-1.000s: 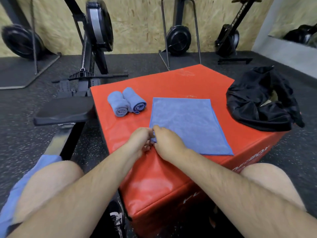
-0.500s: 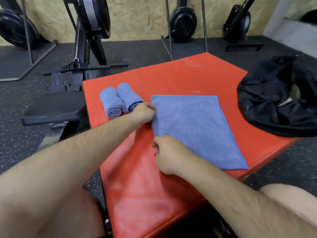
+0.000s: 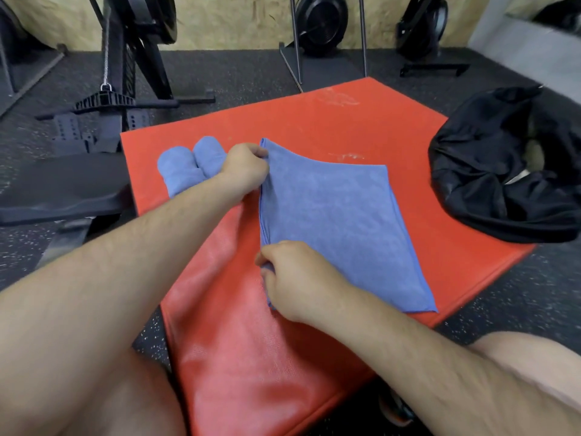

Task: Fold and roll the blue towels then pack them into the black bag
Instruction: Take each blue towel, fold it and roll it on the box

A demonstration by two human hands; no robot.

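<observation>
A flat blue towel (image 3: 339, 228) lies on the red box (image 3: 314, 121). My left hand (image 3: 246, 166) pinches its far left corner, lifted a little off the box. My right hand (image 3: 295, 278) pinches the near left corner at the towel's left edge. Two rolled blue towels (image 3: 188, 165) lie side by side just left of my left hand, partly hidden by my forearm. The black bag (image 3: 503, 171) sits crumpled on the box's right corner, its mouth partly open.
A black padded bench (image 3: 59, 190) stands left of the box. Rowing machines and metal stands (image 3: 320, 23) line the wooden wall behind. Dark speckled rubber floor surrounds the box. My knees flank its near edge.
My hands, together at the towel's near left corner a second ago, have spread along its left edge. The left hand reached the far corner and raised it; the right stayed near.
</observation>
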